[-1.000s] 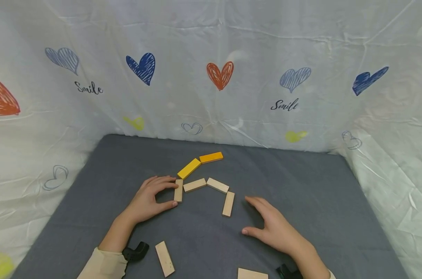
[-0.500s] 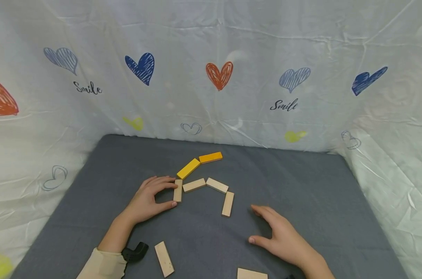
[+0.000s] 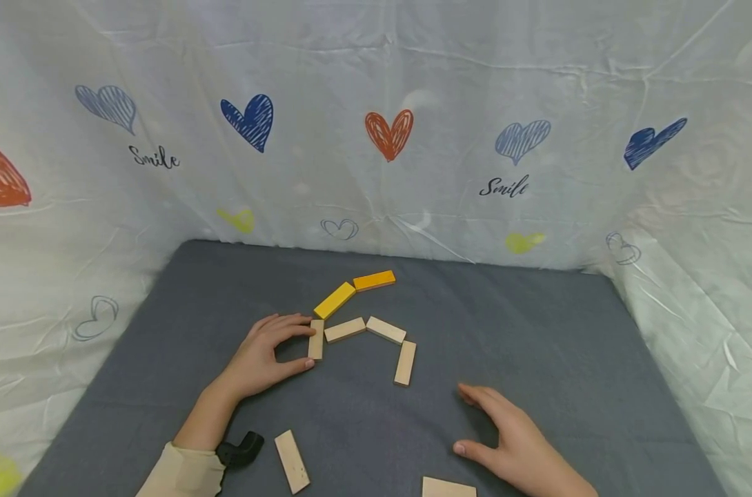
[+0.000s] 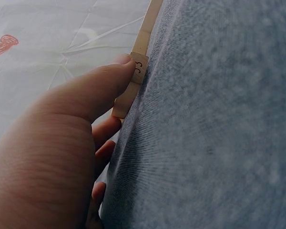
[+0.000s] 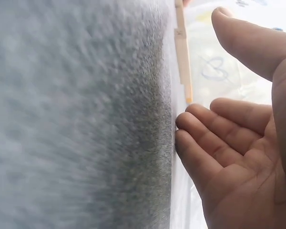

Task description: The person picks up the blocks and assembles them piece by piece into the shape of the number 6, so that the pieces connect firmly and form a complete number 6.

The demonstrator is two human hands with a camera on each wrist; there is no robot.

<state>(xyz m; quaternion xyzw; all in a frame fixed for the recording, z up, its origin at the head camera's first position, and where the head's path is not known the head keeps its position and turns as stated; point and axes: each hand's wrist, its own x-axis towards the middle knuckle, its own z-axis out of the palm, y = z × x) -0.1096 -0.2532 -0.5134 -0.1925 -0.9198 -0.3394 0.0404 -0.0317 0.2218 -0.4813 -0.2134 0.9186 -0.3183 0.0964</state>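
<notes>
Wood block (image 3: 316,342) below-left of frame centre, gripped by left hand (image 3: 265,355).
Left fingers and thumb clamped on it; right hand (image 3: 515,438), lower right, fingers apart. Three more pale blocks (image 3: 386,330) arc rightward; yellow block (image 3: 334,300) and orange block (image 3: 374,280) sit above, all on grey counter (image 3: 537,331).

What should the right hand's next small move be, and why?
Probably reach for the loose block cut off by the head view's bottom edge: the right hand is empty and near it, while the left hand pinches another block.
</notes>
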